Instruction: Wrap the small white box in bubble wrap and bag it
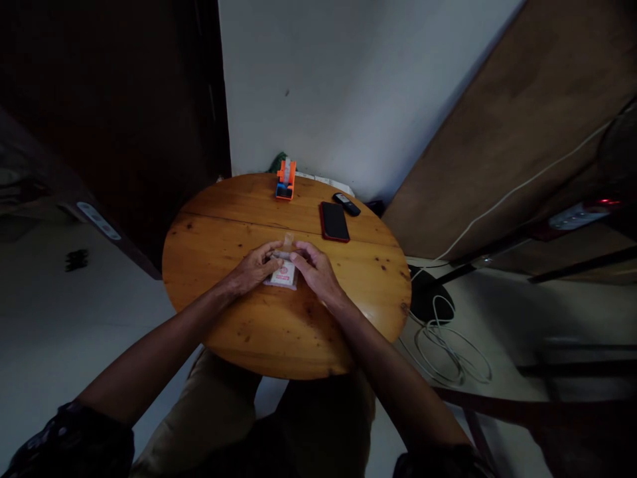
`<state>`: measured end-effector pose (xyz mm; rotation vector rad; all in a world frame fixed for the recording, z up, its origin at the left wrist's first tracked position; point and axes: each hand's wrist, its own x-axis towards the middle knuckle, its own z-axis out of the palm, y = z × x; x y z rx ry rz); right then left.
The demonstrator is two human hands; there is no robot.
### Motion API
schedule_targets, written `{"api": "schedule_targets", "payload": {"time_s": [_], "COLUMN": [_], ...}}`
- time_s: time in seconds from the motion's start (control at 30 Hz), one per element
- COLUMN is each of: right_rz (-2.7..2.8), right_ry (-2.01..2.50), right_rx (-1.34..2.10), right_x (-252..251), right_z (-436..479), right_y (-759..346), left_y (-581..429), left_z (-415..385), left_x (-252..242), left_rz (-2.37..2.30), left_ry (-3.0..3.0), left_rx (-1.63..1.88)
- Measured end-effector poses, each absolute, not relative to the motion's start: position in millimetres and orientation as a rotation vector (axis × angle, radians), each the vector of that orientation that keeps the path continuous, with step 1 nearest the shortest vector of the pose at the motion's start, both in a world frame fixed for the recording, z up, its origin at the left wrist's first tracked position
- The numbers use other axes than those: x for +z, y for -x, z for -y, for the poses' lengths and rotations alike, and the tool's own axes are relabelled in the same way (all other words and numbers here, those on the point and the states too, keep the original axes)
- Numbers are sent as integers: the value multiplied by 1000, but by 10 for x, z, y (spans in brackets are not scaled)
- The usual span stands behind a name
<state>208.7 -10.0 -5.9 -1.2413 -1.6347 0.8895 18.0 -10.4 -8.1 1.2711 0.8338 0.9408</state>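
Note:
A small flat white packet with red print [283, 274] lies on the round wooden table, wrapped in what looks like clear plastic. My left hand [256, 269] holds its left side, thumb over the upper face. On the opposite side, my right hand [315, 269] grips the packet's upper right edge with bent fingers and the thumb on top. A short translucent strip, perhaps tape [288, 240], sticks up from the far edge between my fingertips. The fingers partly cover the packet's upper part.
An orange and blue tape dispenser [285, 180] stands at the table's far edge. To its right lie a black phone in a red case [335, 222] and a small keypad phone [347, 203]. White cable [442, 345] coils on the floor right of the wooden table [368, 285]. A wall rises behind.

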Motion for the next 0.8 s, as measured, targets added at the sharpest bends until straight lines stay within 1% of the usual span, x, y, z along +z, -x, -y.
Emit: {"api": "schedule_targets", "payload": {"time_s": [0.27,0.5,0.7,0.8], "right_rz": [1634,1547,1684,1806], "right_ry": [1253,1141,1131,1146], "right_rx": [942,1007,884,714], "right_x": [103,92,103,135], "right_z": [-40,-37,84,162], "right_y": [-1988,-1916,-1953,-1952], "left_y": [-191,-190,-194,-194], "left_z": [92,107,79,68], "left_x": [-95,-57,-74,-95], "left_rz": [-817,-821,-904,-949], "left_ry": [-1254,-1280,-1366,-1384], "left_rx": [957,937,968,967]}}
